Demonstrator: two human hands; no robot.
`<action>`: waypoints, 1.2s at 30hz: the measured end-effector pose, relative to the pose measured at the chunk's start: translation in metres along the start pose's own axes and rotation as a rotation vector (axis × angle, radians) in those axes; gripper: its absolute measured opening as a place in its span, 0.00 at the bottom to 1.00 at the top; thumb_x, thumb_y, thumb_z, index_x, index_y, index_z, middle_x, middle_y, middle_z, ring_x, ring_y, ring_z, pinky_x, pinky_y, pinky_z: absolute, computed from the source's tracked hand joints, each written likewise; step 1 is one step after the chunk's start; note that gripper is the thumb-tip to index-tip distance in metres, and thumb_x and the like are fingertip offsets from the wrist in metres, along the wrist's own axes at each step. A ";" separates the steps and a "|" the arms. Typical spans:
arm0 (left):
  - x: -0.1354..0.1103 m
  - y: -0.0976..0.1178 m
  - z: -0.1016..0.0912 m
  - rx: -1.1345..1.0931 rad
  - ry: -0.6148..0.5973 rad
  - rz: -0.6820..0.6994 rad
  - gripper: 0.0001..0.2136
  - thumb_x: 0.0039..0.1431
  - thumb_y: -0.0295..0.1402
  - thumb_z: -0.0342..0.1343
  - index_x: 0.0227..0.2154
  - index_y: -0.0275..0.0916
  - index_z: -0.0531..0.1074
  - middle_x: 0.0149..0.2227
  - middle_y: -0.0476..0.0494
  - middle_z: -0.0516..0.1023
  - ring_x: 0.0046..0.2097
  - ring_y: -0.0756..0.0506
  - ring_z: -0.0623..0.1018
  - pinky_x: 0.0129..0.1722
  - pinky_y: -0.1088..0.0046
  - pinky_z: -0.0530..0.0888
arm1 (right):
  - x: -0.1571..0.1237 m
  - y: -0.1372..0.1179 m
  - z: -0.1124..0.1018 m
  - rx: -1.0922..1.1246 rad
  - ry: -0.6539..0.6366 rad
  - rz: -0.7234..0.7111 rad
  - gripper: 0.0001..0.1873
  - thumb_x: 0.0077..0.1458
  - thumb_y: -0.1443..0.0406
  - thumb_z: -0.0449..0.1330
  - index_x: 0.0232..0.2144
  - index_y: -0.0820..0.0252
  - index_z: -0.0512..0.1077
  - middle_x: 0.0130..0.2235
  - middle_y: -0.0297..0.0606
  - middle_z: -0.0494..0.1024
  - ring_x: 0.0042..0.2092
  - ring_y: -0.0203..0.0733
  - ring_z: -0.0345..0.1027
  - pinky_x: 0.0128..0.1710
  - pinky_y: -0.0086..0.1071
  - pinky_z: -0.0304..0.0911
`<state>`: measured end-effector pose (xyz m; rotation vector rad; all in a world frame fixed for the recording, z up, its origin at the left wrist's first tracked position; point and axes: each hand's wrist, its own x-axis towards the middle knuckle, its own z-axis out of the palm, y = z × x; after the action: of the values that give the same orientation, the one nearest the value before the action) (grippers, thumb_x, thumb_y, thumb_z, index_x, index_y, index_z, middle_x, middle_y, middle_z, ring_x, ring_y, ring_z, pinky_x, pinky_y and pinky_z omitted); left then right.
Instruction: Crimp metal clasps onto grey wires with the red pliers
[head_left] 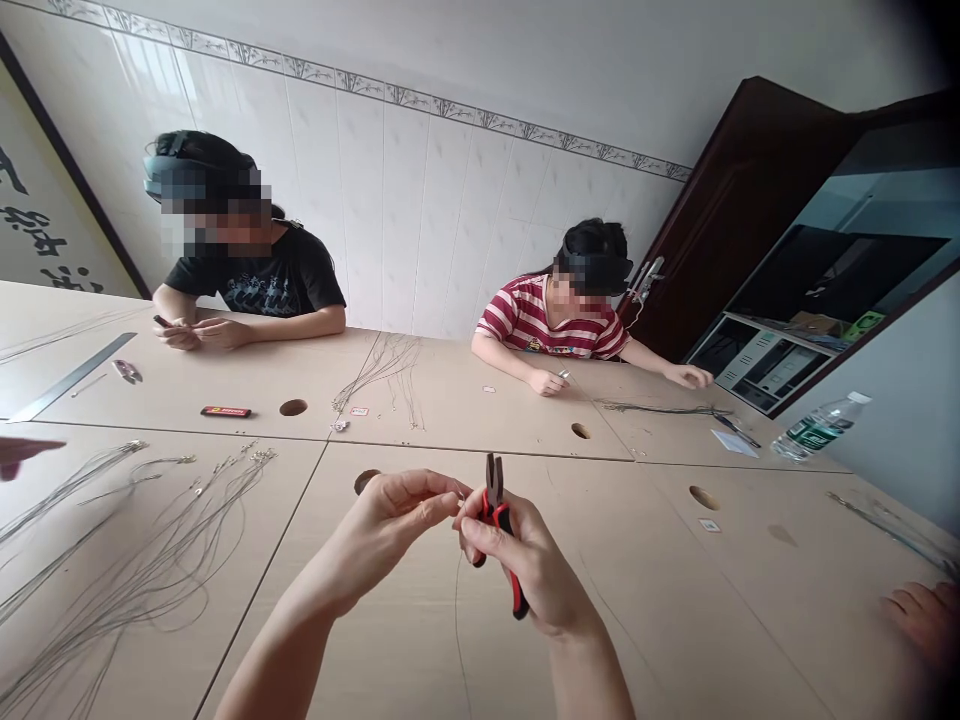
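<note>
I have the left hand with thumb and fingers pinched on what looks like the upper end of a thin cord, which hangs below the fingertips toward the near side of the counter. A tiny pale bit shows at the pinch, too small for me to identify. Just beside it, the right hand has its fingers curled around red-and-black pliers, their nose pointing away beyond the fingers, tips parted with nothing between them. Whether the right fingertips touch the cord too, I can't tell.

My main worry is a slip: so little is pinched that the cord end could spring free if the left fingers ease or the pliers knock them. Turning the pliers within the right fingers could loosen that hold. Anything tiny let go could roll into the round hole just past the left fingers. The bundled cords left of those fingers could snag if the forearm sweeps over them.
</note>
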<state>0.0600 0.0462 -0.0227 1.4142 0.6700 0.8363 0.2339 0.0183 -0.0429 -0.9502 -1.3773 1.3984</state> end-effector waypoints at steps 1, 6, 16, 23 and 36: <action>0.000 0.000 0.000 -0.005 -0.004 0.004 0.11 0.64 0.39 0.55 0.39 0.38 0.79 0.35 0.43 0.82 0.37 0.45 0.79 0.42 0.68 0.73 | 0.000 0.000 0.000 -0.001 -0.003 0.002 0.09 0.58 0.61 0.59 0.29 0.59 0.68 0.25 0.31 0.66 0.31 0.36 0.60 0.37 0.33 0.57; 0.001 0.001 0.001 -0.030 0.006 0.011 0.11 0.64 0.38 0.55 0.36 0.36 0.77 0.35 0.41 0.82 0.36 0.45 0.79 0.41 0.67 0.74 | 0.000 -0.001 -0.002 0.001 -0.005 0.016 0.09 0.57 0.61 0.60 0.28 0.59 0.68 0.26 0.31 0.66 0.31 0.36 0.60 0.35 0.31 0.57; -0.001 0.001 -0.001 -0.014 0.068 0.009 0.11 0.63 0.39 0.55 0.31 0.36 0.75 0.38 0.42 0.82 0.35 0.46 0.79 0.41 0.68 0.74 | 0.001 -0.005 0.004 0.008 -0.005 0.025 0.10 0.55 0.60 0.61 0.27 0.60 0.68 0.26 0.32 0.66 0.30 0.36 0.59 0.33 0.32 0.57; -0.005 0.000 -0.006 0.179 0.164 -0.033 0.12 0.63 0.41 0.54 0.33 0.39 0.76 0.43 0.43 0.81 0.45 0.42 0.77 0.47 0.66 0.71 | -0.003 -0.006 -0.003 -0.155 0.075 0.023 0.10 0.59 0.57 0.59 0.34 0.58 0.70 0.30 0.34 0.68 0.35 0.39 0.62 0.38 0.33 0.59; -0.006 -0.002 -0.003 0.219 0.189 -0.027 0.13 0.63 0.43 0.53 0.30 0.40 0.73 0.49 0.43 0.79 0.46 0.41 0.78 0.46 0.65 0.73 | -0.010 -0.009 0.006 -0.363 0.243 -0.107 0.10 0.62 0.56 0.56 0.38 0.55 0.70 0.35 0.35 0.71 0.33 0.38 0.61 0.36 0.33 0.60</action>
<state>0.0543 0.0429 -0.0251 1.5296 0.9468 0.9040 0.2320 0.0064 -0.0344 -1.2170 -1.4965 0.9337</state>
